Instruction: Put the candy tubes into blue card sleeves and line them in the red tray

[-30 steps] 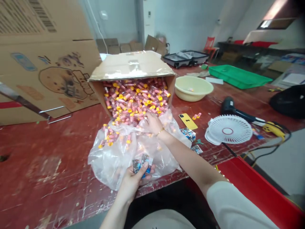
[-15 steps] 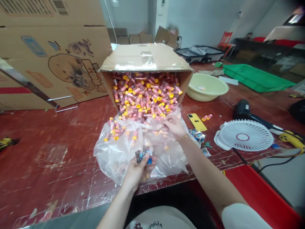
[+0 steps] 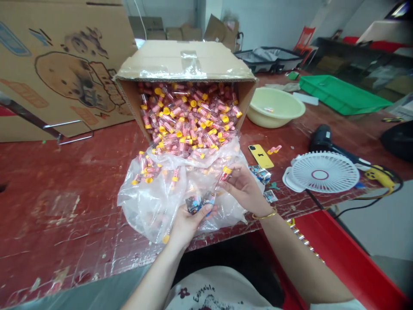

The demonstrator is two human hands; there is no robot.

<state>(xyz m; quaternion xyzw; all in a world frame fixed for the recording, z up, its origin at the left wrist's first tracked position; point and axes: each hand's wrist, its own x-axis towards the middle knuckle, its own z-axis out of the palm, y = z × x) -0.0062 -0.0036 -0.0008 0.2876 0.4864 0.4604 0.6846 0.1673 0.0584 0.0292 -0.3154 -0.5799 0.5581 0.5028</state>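
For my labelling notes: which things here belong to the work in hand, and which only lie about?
In use: left hand with small packets; right hand with yellow-capped tube; box of tubes; plastic bag.
Lying about: basin; yellow phone; white fan; green tray.

Printed carton [image 3: 58,77] cut off top and left, small packets [image 3: 197,201] half hidden by left hand [image 3: 187,224]

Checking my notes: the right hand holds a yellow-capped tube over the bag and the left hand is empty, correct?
Not quite. The left hand is not empty: it holds small blue packets, as the head view shows. The right hand does hold a yellow-capped tube over the bag.
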